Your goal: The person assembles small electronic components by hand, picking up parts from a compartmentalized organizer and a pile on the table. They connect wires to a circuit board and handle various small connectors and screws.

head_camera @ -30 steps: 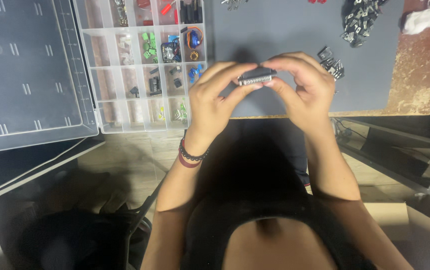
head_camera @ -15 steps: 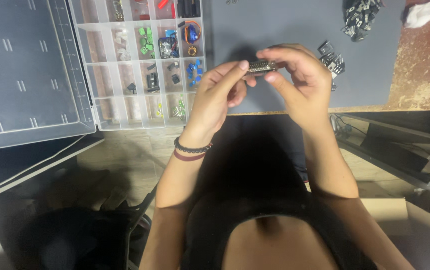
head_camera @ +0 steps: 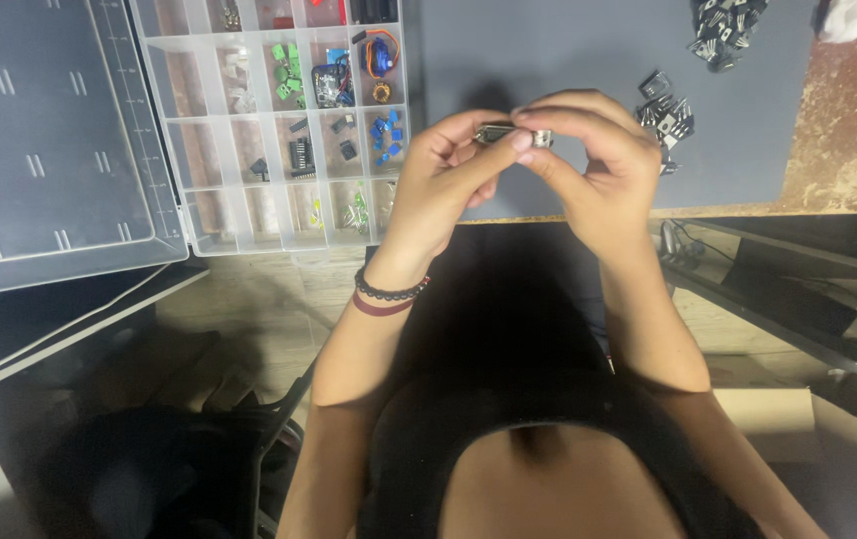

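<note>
Nearest, the left hand point(head_camera: 448, 175) and right hand point(head_camera: 598, 160) are coming together, both pinching a small dark metal-edged component point(head_camera: 514, 133) over the grey desk mat point(head_camera: 568, 50). At ten o'clock from it, a clear plastic compartment organiser point(head_camera: 279, 120) is lying open. Small black parts point(head_camera: 666, 112) are sitting at two o'clock.

Compartment box point(head_camera: 279, 130) left of the mat point(head_camera: 568, 60) — loose parts point(head_camera: 668, 115) on the mat's right.
</note>
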